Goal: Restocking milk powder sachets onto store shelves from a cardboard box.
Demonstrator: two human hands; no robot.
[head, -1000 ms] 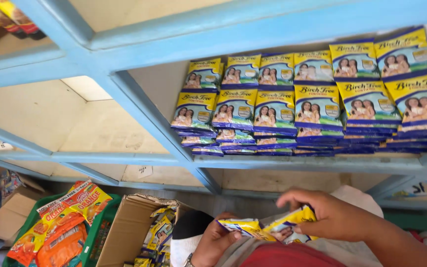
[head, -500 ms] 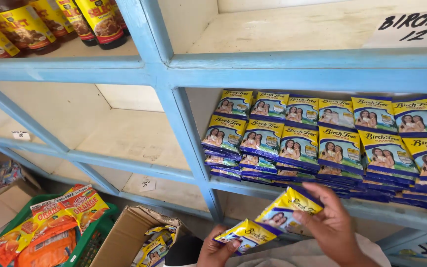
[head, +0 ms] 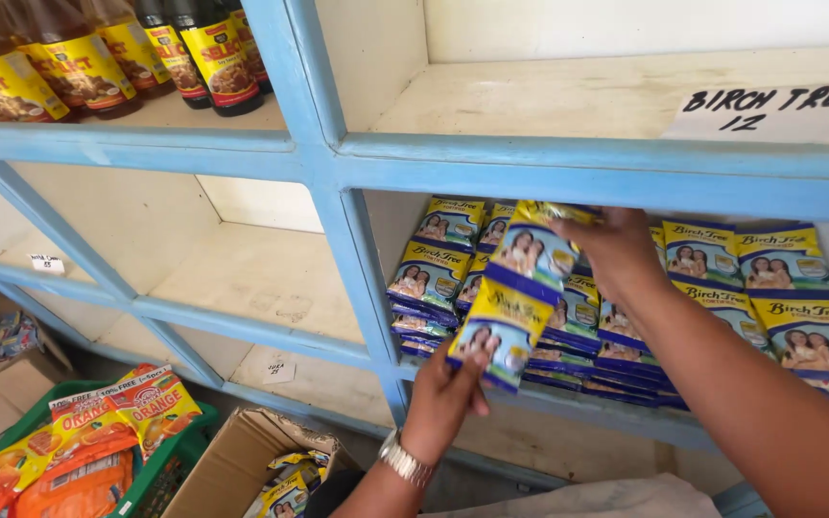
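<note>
My right hand (head: 616,251) holds a blue-and-yellow sachet (head: 534,251) up at the front of a shelf compartment, over the stacked rows of matching sachets (head: 789,307). My left hand (head: 445,395), with a metal watch on the wrist, grips another of these sachets (head: 499,331) just below and left of the first. Both packets are upright with their printed fronts toward me. The stacks fill the compartment of the blue-framed shelf (head: 357,278) behind my hands.
Dark sauce bottles (head: 79,58) stand on the upper left shelf. A paper label (head: 769,110) lies on the upper right shelf. Below, an open cardboard box (head: 271,475) holds more sachets, beside a green crate with orange packets (head: 98,432). Small paper tags sit on the left shelves.
Both hands rose from below the shelf edge up to the compartment. The right hand carried its sachet up over the stacks; the left followed with its own.
</note>
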